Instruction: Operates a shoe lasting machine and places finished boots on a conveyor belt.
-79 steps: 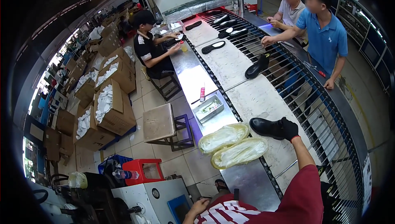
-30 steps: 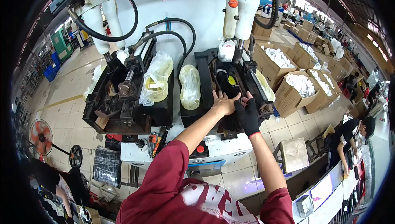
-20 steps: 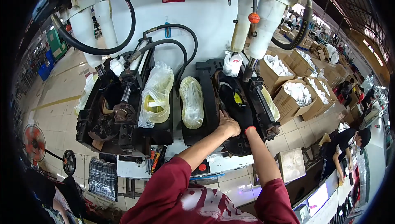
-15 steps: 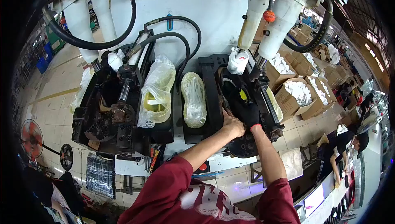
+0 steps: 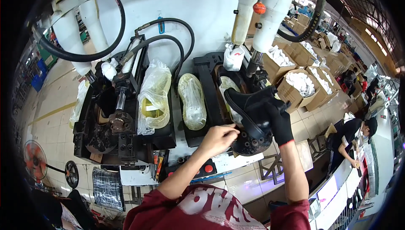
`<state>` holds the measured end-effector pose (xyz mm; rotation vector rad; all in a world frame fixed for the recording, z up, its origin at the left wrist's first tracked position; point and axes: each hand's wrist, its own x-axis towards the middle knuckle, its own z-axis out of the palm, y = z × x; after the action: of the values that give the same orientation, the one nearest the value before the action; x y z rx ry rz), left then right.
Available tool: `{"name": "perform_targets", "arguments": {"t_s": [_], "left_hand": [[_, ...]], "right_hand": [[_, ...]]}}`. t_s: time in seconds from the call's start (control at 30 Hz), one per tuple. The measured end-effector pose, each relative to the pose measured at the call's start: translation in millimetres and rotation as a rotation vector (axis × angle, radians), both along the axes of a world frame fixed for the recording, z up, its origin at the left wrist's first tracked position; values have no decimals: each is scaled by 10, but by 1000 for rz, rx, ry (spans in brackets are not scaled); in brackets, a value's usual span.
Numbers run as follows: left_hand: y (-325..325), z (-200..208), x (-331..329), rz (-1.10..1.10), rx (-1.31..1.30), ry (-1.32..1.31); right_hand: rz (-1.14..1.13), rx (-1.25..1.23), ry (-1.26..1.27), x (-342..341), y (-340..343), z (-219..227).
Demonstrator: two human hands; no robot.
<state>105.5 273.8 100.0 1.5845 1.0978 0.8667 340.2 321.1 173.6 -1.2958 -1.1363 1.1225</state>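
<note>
A black ankle boot [image 5: 252, 108] is lifted above the right station of the machine, tilted with its sole edge toward the lower left. My right hand [image 5: 280, 122], in a black glove with a red cuff edge, is closed on the boot's shaft; part of its grip blends into the black material. Just left of the boot's heel is my bare left hand [image 5: 220, 139], its fingers loosely bent and nothing visible in them. Under the boot, a pale plastic-covered pad [image 5: 228, 85] shows in the station, partly hidden.
Two yellow plastic-wrapped shoe-shaped moulds, one left [image 5: 155, 99] and one centre [image 5: 193, 103], stand beside the black left press [image 5: 120, 122]. Hoses [image 5: 185, 40] arch behind them. A red button [image 5: 208, 168] sits in front. Cartons [image 5: 300, 84] and a co-worker [image 5: 350, 141] are at the right.
The black boot has come up out of the right station in my right hand, uncovering the pale pad. My left hand has drawn back left. The whole view has shifted slightly.
</note>
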Motion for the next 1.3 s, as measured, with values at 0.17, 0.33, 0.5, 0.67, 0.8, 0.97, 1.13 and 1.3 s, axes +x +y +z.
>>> {"name": "perform_targets", "arguments": {"t_s": [0.17,0.33,0.5,0.67,0.8,0.97,1.13,1.3], "left_hand": [[-132,637,537,-6,-215,-778],[-494,710,1410,-344,190,-702],[-921,669,2440,-659,77,-704],[-1464,432,3539,-671,-143,-715],[-2039,265,4177,-833,-496,-757],[-2553,281,4281,-1160,-625,-752],[-2857,324,4513,-1302,-528,-678],[-3053,-159,4672,-1016,-889,-490]], "right_hand": [[-207,369,-326,538,-1902,-583],[-212,623,-851,847,-2973,-1018],[-617,715,-858,1055,-3812,-1023],[-787,592,-793,1528,-4554,-677],[-867,446,-1062,1568,-5108,-159],[-1012,393,-1379,1084,-5542,-305],[-1225,396,-1138,1042,-5817,-651],[-1260,397,-156,1503,-6015,-186]]}}
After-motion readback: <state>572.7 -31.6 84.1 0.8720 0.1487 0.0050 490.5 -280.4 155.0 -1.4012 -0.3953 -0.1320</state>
